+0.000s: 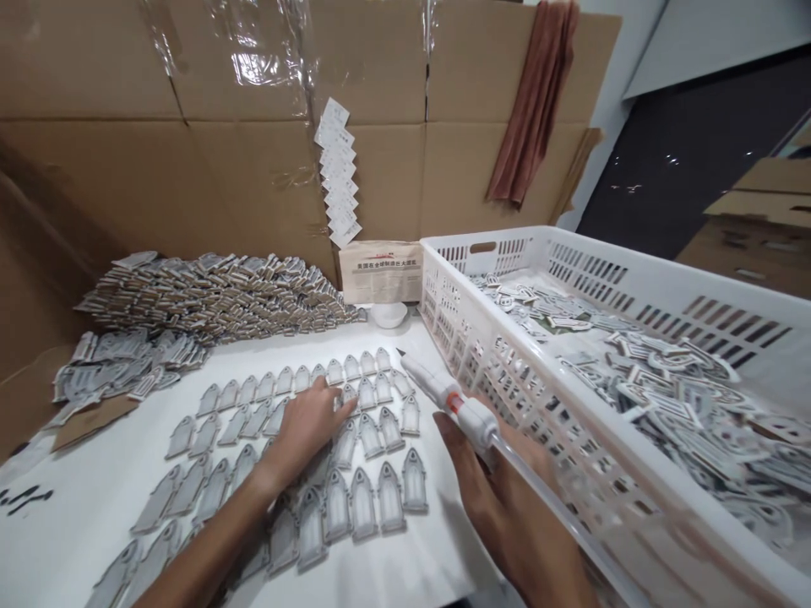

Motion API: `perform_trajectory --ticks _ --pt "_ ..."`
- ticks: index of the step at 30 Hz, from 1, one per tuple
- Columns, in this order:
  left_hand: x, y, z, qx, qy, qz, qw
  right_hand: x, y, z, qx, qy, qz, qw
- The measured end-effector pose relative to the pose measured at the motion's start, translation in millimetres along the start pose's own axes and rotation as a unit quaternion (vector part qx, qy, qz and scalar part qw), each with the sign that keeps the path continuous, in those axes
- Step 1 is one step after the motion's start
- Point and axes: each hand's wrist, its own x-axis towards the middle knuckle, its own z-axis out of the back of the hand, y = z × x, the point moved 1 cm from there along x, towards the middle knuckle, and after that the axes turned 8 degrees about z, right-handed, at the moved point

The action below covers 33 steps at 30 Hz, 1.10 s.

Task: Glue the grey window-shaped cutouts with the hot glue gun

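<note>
**Arched pieces laid in rows, dispenser pen held over them**

A wall of flattened cardboard [190, 169] backs the scene, with a rust-brown cloth [536, 101] hanging over its top edge and a strip of small white slips [337, 173] taped down the middle. To the right, a large white slotted crate [507, 371] sits on the white desk [393, 583], loosely filled with grey-and-white cut pieces. At the back left, a long heap of stacked pieces [215, 295] leans against the cardboard, and a folded newspaper [380, 270] stands just beside it with a small white dish [389, 314] in front.

In the middle of the desk, arched window-shaped pieces [373, 498] lie flat in neat rows. The left hand [307, 431] rests palm-down on these rows, its fingers [339, 407] spread and released, touching the pieces without grasping any. The right hand [507, 507] is clenched around a white dispenser pen [443, 397] with an orange band, its tip pointing toward the far rows, just beside the crate wall. A clear tube [570, 519] trails back from the pen across the hand.
</note>
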Motion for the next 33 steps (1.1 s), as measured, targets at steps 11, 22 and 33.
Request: perform_trajectory --ticks 11,22,33 --pt "9 4 1.4 -0.242 0.012 0.014 0.970 -2 -3 -9 0.044 0.059 -0.025 0.997" --pt "-46 26 -5.8 -0.581 0.052 0.080 0.808 1 -3 -30 0.073 0.147 -0.070 0.984" --pt "-59 22 -3.9 -0.603 0.074 0.112 0.787 -7 -19 -52 0.132 0.222 -0.142 0.956"
